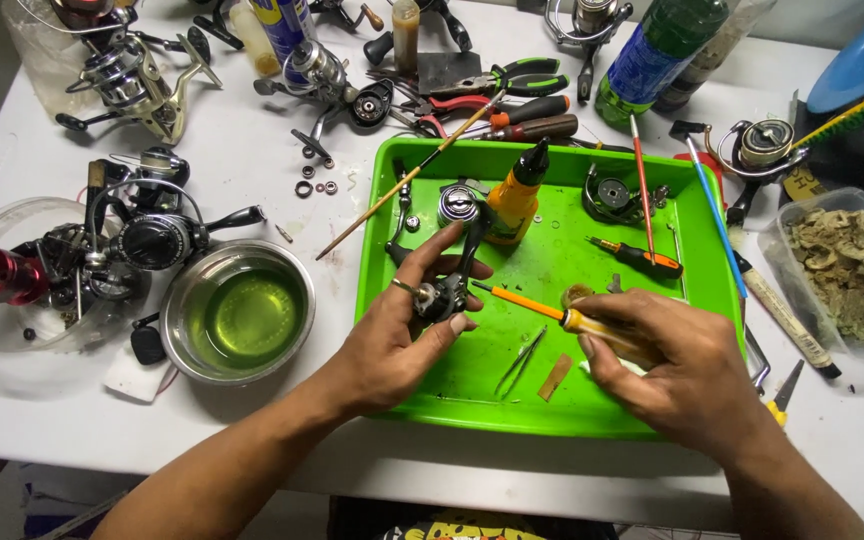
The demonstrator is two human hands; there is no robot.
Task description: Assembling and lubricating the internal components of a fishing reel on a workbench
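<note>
Reel body [442,297], small and dark, sat pinched in the left hand [392,335] over the near-left part of the green tray [552,405]. Left fingers [430,255] were curled partly closed around it, thumb low, index arched over the top; a dark arm of the part rose up past the fingertips toward the far side.

Right hand [677,370] closed in a full grip on the yellow handle of an orange-shafted screwdriver [527,303]. Its long axis ran nearly level, slanting slightly away, tip pointing left at the reel body. Tip lay just beside the part, on the thumb side of the left fingers; contact could not be told. Right hand was the working one, left the holder.

Between the two hands, nearer the wrists, lay tweezers [520,360] and a small tan strip. Beyond the fingers: an orange bottle with black nozzle [515,200], a second small screwdriver [637,257], a thin brush [407,180]. Off the left wrist, on the white surface [252,170], stood a steel bowl [237,310] of greenish liquid.
</note>
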